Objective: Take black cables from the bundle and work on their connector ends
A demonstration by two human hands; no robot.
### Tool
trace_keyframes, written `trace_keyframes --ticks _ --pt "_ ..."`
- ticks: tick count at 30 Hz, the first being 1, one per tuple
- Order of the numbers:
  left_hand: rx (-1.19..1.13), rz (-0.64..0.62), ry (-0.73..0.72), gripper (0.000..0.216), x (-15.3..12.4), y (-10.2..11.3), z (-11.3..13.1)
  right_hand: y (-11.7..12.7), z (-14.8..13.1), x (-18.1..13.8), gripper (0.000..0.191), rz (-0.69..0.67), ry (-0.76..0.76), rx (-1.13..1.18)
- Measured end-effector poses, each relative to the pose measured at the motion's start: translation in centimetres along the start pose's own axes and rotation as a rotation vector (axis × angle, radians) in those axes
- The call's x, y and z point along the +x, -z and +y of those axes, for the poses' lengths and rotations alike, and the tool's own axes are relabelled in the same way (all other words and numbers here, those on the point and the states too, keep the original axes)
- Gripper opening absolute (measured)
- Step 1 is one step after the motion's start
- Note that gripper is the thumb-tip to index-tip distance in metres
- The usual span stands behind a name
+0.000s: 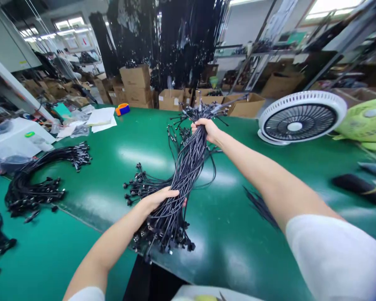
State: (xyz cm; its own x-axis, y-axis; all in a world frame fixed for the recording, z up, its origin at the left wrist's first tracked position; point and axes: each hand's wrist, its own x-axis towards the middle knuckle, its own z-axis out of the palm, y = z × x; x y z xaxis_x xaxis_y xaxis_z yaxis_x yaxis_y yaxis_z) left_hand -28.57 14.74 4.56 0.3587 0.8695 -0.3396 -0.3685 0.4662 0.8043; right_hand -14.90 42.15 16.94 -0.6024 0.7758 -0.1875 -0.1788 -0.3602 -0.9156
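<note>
A thick bundle of black cables [191,161] slants across the middle of the green table, held between both hands. Near its top end, my right hand [207,129] is closed around the cables, just below a spread of connectors [203,109]. Lower down, my left hand [163,198] wraps the bundle from the left, thumb on top and the other fingers mostly hidden behind it. Plug ends [163,238] fan out below that hand toward the table's front edge. More black plugs [139,184] lie to the left of the bundle.
Another curved cable bundle [34,175] lies at the left, near papers [103,119] and an orange-and-blue tape roll [122,109]. A white fan [302,119] and a light green fan [365,119] stand at the right. Black strips [260,205] lie near my right forearm. Cardboard boxes [136,85] line the back.
</note>
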Motion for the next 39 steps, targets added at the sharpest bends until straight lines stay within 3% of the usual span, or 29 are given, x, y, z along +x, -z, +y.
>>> trace_keyframes --ticks 4,8,12,15,18,21,23,25,29,33,36,39 --pt "0.125 0.141 -0.081 0.066 4.3 1.4 0.9 4.4 2.3 5.0 0.019 0.063 0.028 0.026" --pt "0.366 0.270 -0.144 0.064 5.9 3.3 0.6 8.0 7.0 9.2 0.028 0.146 -0.014 0.046" --pt "0.446 0.370 -0.107 0.057 6.8 4.4 -0.7 10.1 11.2 11.3 0.025 0.248 -0.087 -0.019" --pt "0.561 0.447 -0.081 0.043 7.1 4.0 -1.1 10.9 11.9 11.4 0.025 0.322 -0.085 -0.149" --pt "0.740 0.529 -0.092 0.029 6.1 3.2 -0.6 11.8 11.2 9.3 0.019 0.382 -0.010 -0.350" --pt "0.936 0.568 -0.071 0.013 4.1 2.8 0.5 12.5 10.5 4.7 0.026 0.392 0.104 -0.580" --pt "1.040 0.569 -0.044 0.018 2.9 2.5 1.3 12.1 10.5 1.1 0.030 0.365 0.181 -0.690" --pt "1.122 0.587 -0.044 0.021 2.0 1.9 1.8 10.8 11.0 -2.1 0.027 0.197 0.334 -0.887" --pt "1.252 0.666 -0.135 0.018 0.7 -1.0 2.8 6.6 12.4 -5.9 0.020 -0.311 0.670 -1.408" --pt "1.295 0.695 -0.211 0.016 -1.8 -3.6 3.9 3.9 11.8 -7.4 0.024 -0.314 0.732 -1.469" --pt "1.256 0.746 -0.226 0.015 -4.4 -4.0 4.9 3.8 10.3 -8.7 0.032 -0.268 0.787 -1.454" --pt "1.207 0.839 -0.250 0.024 -6.7 -4.0 6.0 4.2 9.4 -10.2 0.027 -0.314 0.804 -1.433"
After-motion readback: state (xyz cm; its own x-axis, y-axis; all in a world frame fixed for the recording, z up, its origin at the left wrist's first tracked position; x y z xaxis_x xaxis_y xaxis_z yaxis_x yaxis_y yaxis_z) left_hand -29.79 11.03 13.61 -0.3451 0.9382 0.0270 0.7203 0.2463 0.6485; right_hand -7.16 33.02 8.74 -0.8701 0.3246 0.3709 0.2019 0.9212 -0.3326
